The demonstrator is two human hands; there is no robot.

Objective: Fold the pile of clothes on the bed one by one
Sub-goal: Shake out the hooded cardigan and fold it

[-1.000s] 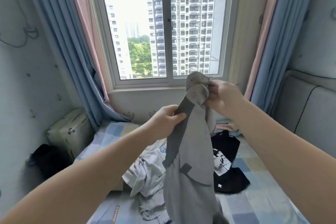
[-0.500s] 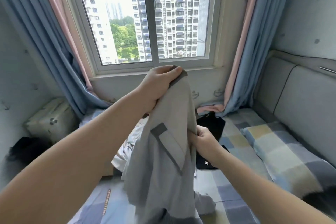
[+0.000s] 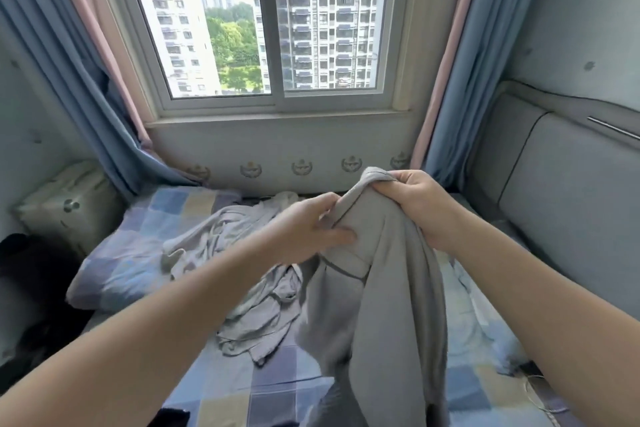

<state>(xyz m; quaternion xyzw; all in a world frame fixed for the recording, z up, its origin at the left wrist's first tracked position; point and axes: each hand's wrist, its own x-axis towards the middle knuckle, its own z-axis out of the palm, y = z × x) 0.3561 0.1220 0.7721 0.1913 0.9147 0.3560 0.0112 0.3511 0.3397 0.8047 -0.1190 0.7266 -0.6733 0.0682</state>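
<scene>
Grey garment (image 3: 388,305) hung limp, likely soft and light; left hand (image 3: 308,229) and right hand (image 3: 415,204) gripped its top edge, where corners suit holding.

Left hand (image 3: 311,229) dropped from high; right hand (image 3: 419,204) risen, now gripping grey garment (image 3: 381,288) top beside it.

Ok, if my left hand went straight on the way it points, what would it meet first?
Your left hand grips the grey garment, so that first; beyond it, probably the right hand.
</scene>
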